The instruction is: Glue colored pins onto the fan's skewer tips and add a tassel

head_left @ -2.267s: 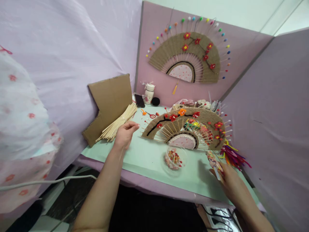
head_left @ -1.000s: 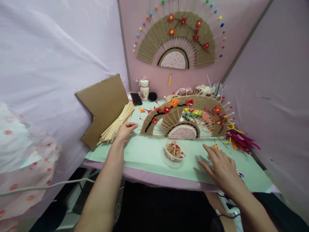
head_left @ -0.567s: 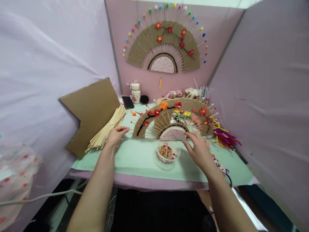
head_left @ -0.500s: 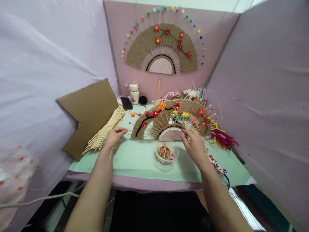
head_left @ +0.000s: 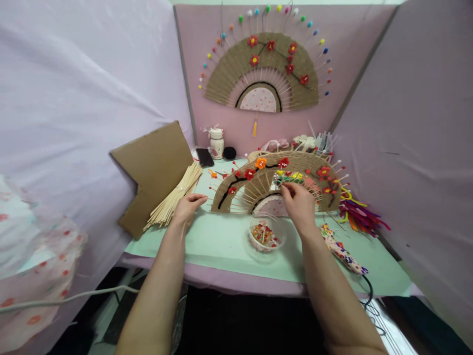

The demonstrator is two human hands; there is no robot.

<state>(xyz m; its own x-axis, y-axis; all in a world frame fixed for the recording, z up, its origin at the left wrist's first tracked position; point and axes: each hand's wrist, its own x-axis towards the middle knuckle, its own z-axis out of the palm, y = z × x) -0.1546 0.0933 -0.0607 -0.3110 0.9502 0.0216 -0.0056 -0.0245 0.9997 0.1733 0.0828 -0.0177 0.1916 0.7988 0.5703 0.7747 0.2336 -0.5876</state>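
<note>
A twine-covered fan [head_left: 254, 186] with red and orange flowers, a dark branch and bead-tipped sticks stands on the table in front of me. My left hand [head_left: 187, 209] pinches at the tip of its lowest left stick, thumb and forefinger together. My right hand [head_left: 300, 204] is closed in a pinch at the fan's inner arc, just above the pale dotted half-round centre [head_left: 271, 206]. What lies between those fingertips is too small to make out. Below the fan, a clear bowl [head_left: 283, 239] holds red and amber beads [head_left: 264, 234].
A bundle of thin sticks [head_left: 177, 195] leans by brown cardboard [head_left: 155, 158] at left. Purple and red pipe cleaners [head_left: 364, 217] and a patterned corded tool [head_left: 342, 250] lie right. A white jar [head_left: 216, 144] and phone [head_left: 204, 158] stand behind. Another fan [head_left: 229, 69] hangs above.
The whole view has shifted, so everything sits further right. My right hand has moved up from the fan's dotted centre to its inner arc. My left hand stays at the left stick tip.
</note>
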